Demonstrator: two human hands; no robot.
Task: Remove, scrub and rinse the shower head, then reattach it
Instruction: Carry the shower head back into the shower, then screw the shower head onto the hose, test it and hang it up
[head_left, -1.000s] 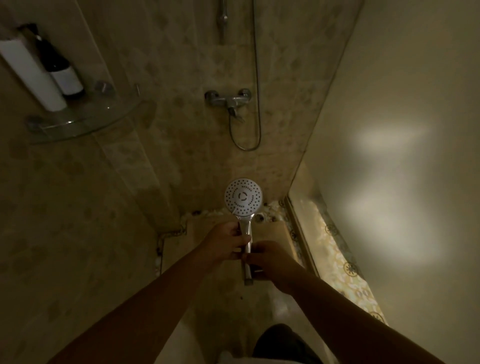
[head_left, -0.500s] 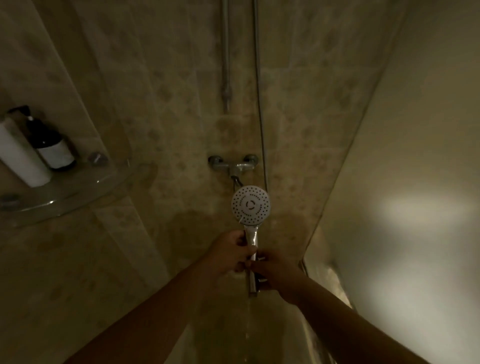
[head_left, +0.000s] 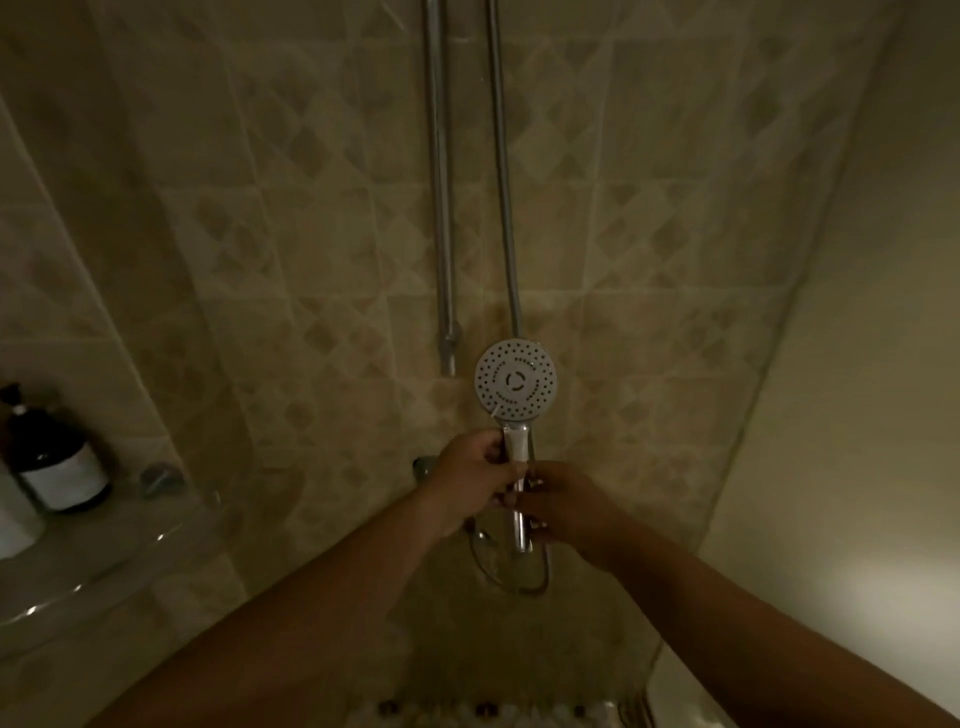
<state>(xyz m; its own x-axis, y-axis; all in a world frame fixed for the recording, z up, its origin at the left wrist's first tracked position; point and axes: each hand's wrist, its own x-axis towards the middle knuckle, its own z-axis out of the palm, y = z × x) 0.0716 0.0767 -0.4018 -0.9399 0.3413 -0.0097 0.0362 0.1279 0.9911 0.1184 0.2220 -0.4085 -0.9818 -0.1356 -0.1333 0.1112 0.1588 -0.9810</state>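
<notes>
Both arms reaching forward, left hand (head_left: 475, 480) gripping the shower head (head_left: 516, 383) handle just below its round face, right hand (head_left: 566, 506) curling fingers around the handle's lower end, face rising above both fists

Tap (head_left: 423, 465): mostly hidden behind the left hand (head_left: 475, 480). Bottle (head_left: 49, 457) at 9 o'clock: label unreadable in dim light. Rail (head_left: 439, 182) and hose (head_left: 501, 182): cut off at 12 o'clock.

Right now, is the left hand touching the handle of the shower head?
Touching. The head view shows the left hand with its fingers curled round the upper handle of the shower head, just under the round face; the right hand holds lower down.
</notes>
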